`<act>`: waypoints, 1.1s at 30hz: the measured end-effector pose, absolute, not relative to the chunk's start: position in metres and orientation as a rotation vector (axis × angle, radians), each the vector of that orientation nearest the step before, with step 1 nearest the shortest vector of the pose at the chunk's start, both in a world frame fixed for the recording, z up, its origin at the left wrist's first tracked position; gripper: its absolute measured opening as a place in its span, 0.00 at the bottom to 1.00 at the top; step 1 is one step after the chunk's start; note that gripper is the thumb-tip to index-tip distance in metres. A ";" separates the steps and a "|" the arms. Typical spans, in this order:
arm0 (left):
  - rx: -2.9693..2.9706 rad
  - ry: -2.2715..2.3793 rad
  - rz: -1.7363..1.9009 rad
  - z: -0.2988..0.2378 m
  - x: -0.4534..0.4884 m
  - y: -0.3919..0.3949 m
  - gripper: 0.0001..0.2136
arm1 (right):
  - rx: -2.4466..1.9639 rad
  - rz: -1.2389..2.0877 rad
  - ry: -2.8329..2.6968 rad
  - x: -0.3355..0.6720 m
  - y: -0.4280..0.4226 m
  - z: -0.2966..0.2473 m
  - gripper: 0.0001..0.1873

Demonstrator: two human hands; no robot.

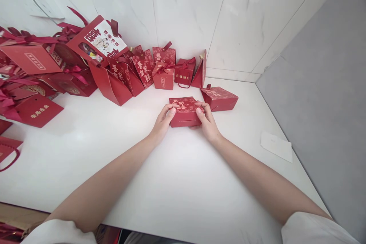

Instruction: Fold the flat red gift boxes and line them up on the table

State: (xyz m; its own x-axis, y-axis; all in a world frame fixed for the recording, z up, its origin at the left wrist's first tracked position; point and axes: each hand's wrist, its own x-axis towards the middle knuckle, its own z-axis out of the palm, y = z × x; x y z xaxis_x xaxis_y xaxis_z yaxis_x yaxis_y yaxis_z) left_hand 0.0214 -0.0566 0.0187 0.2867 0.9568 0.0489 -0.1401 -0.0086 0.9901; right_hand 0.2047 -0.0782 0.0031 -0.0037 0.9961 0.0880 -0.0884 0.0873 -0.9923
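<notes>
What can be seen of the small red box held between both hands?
The small red box looks like printed card, with pale characters and a floral pattern on top. It lies flat on the white table, closed as far as can be seen. The left hand and right hand grip its two ends, thumbs on top.

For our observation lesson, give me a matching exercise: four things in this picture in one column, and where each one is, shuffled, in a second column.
Things:
1. Small red box
2. White card
3. Photo bag
4. Second red box

Places:
A. Near the table's right edge
B. Between the left hand and right hand
C. Just right of the held box, lying on its side
D. Tilted on the heap at the left

Pairs: 1-B, 2-A, 3-D, 4-C
</notes>
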 end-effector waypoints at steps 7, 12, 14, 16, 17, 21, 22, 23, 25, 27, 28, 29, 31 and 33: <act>1.251 0.805 1.019 0.013 0.020 -0.055 0.15 | -1.100 1.159 -1.237 0.209 -0.076 -0.003 0.20; 1.277 0.742 1.076 0.017 0.021 -0.059 0.30 | -1.041 1.024 -1.364 0.209 -0.078 -0.001 0.31; 1.375 0.709 1.158 0.020 0.021 -0.060 0.40 | -0.914 0.992 -1.427 0.207 -0.079 0.002 0.40; 1.484 0.705 1.247 0.022 0.019 -0.059 0.45 | -0.844 1.009 -1.481 0.205 -0.080 0.005 0.44; 1.522 0.710 1.279 0.023 0.019 -0.058 0.46 | -0.841 1.023 -1.500 0.205 -0.081 0.005 0.44; 1.570 0.748 1.315 0.021 0.018 -0.055 0.47 | -0.880 0.976 -1.460 0.206 -0.080 0.003 0.30; 1.553 0.766 1.322 0.019 0.017 -0.054 0.45 | -0.900 0.950 -1.425 0.206 -0.079 0.002 0.24; 1.516 0.789 1.333 0.018 0.017 -0.053 0.42 | -0.922 0.922 -1.384 0.207 -0.078 0.000 0.19; 1.376 0.844 1.362 0.016 0.016 -0.051 0.30 | -0.945 0.905 -1.313 0.208 -0.075 -0.003 0.12; 1.211 0.874 1.361 0.014 0.013 -0.048 0.18 | -0.912 0.977 -1.296 0.208 -0.072 -0.006 0.12; 1.149 0.872 1.342 0.014 0.012 -0.046 0.15 | -0.884 1.033 -1.304 0.208 -0.071 -0.008 0.12; 1.107 0.861 1.319 0.013 0.012 -0.045 0.14 | -0.859 1.088 -1.317 0.207 -0.071 -0.008 0.12; 1.079 0.833 1.288 0.013 0.011 -0.043 0.13 | -0.828 1.173 -1.334 0.206 -0.071 -0.009 0.12; 1.078 0.814 1.284 0.012 0.010 -0.042 0.12 | -0.805 1.222 -1.322 0.205 -0.072 -0.009 0.11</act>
